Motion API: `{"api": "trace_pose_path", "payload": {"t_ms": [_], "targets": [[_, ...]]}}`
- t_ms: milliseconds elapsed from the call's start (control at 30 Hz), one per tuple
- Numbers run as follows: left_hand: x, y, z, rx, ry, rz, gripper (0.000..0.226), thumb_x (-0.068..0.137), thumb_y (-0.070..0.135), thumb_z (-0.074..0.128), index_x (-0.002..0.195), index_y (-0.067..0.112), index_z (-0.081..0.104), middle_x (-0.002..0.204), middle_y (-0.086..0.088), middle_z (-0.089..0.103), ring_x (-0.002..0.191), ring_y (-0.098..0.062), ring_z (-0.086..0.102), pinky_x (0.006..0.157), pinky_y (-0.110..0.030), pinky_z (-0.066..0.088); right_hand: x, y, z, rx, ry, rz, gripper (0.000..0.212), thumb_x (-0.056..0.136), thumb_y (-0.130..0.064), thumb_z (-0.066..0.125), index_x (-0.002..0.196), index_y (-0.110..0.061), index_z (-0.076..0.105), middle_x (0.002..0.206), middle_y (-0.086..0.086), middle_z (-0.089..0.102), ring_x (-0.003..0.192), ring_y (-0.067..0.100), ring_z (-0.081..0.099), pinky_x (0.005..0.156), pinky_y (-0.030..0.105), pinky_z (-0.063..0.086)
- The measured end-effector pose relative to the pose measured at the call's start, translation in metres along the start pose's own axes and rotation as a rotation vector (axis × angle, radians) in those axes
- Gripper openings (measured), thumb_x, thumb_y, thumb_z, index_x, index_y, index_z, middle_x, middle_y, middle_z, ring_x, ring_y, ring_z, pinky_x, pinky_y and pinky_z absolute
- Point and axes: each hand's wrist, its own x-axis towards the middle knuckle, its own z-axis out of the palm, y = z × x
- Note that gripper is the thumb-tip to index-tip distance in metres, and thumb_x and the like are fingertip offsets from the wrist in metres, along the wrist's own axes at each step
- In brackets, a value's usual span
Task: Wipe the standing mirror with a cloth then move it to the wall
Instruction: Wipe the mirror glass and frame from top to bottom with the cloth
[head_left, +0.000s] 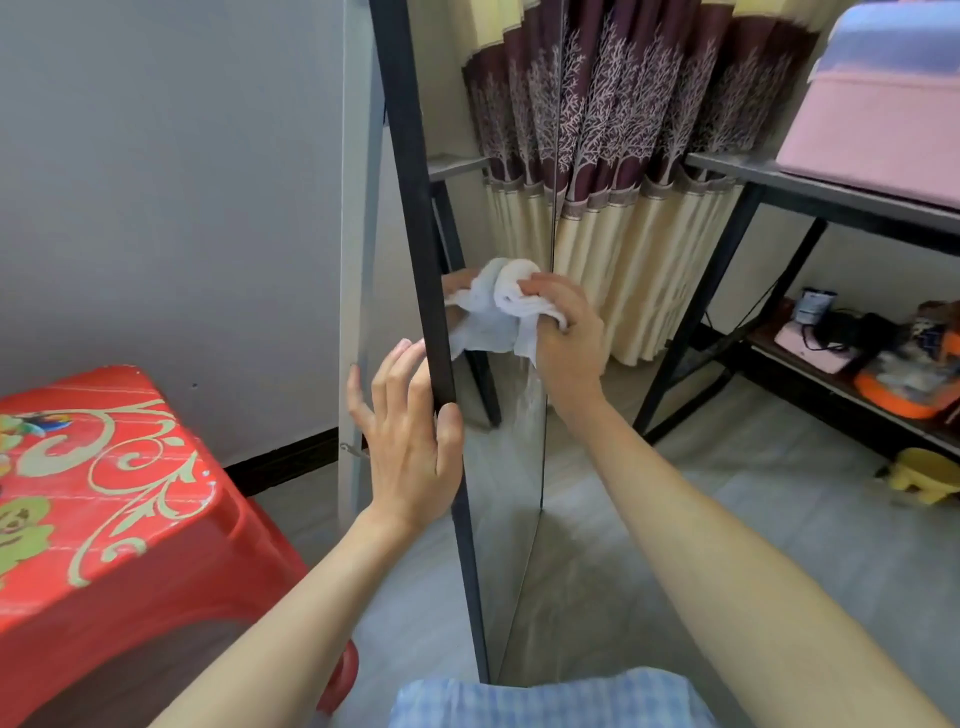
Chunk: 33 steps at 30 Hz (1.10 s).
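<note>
Head view, wiping stage. The standing mirror (498, 467) stands upright on the floor (727, 519), seen almost edge-on, with its black frame running from the top centre down to the near centre. Its glass faces right and reflects the patterned curtain (649, 130) and the black shelf unit (753, 234) at the right. A pale support leg of the mirror shows behind the frame on the left, close to the grey wall (156, 208).

The right hand (569, 332) has its fingers curled around a bunched white cloth (511, 299) and presses it against the glass at mid-height; the cloth's reflection appears just to its left. The left hand (410, 436) steadies the frame's left edge, with the thumb on the front of the frame and the fingers spread loosely behind it.

Judged from this frame, step 1 of 2, the wiping, is under way. Faint streaks or haze on the glass below the cloth suggest that the lower part is not yet finished, though this cannot be told for certain. Step 2, moving the mirror to the wall, appears not yet begun, since the cloth is on the glass and only 1 hand is placed on the frame.

A red stool (104, 493) with a floral pattern stands at the near left.
</note>
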Motion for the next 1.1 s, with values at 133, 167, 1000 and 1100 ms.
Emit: {"api": "trace_pose_path", "payload": {"t_ms": [133, 167, 1000, 1100], "targets": [[0.001, 0.005, 0.0, -0.051, 0.045, -0.009, 0.031, 0.085, 0.017, 0.031, 0.111, 0.015, 0.047, 0.118, 0.005, 0.049, 0.122, -0.019, 0.043, 0.111, -0.057, 0.009, -0.063, 0.067, -0.007, -0.048, -0.191, 0.155, 0.028, 0.085, 0.003, 0.045, 0.102, -0.013, 0.061, 0.104, 0.002, 0.059, 0.101, 0.018, 0.056, 0.089, 0.014, 0.045], [0.001, 0.006, 0.001, -0.068, 0.058, -0.016, 0.029, 0.085, 0.016, 0.031, 0.107, 0.013, 0.048, 0.115, 0.003, 0.053, 0.119, -0.019, 0.044, 0.111, -0.059, 0.01, -0.079, 0.087, -0.014, -0.054, -0.247, 0.235, 0.028, 0.083, 0.006, 0.045, 0.099, -0.009, 0.063, 0.103, 0.008, 0.061, 0.1, 0.023, 0.057, 0.089, 0.02, 0.047], [-0.008, 0.028, 0.017, 0.023, 0.268, -0.074, 0.044, 0.089, 0.019, 0.032, 0.126, -0.002, 0.045, 0.123, -0.016, 0.049, 0.11, -0.018, 0.04, 0.099, -0.05, 0.037, -0.055, 0.073, -0.043, -0.11, -0.207, 0.195, 0.031, 0.086, 0.01, 0.042, 0.096, -0.008, 0.065, 0.107, 0.014, 0.061, 0.097, 0.021, 0.055, 0.083, 0.02, 0.047], [-0.009, 0.024, 0.022, 0.107, 0.26, -0.049, 0.053, 0.091, 0.017, 0.033, 0.14, 0.002, 0.023, 0.141, -0.023, 0.034, 0.127, -0.022, 0.028, 0.105, -0.042, 0.026, -0.004, 0.035, -0.031, 0.03, -0.041, 0.148, 0.039, 0.087, 0.01, 0.042, 0.103, -0.018, 0.065, 0.118, 0.003, 0.054, 0.107, 0.02, 0.05, 0.098, 0.031, 0.044]]}}
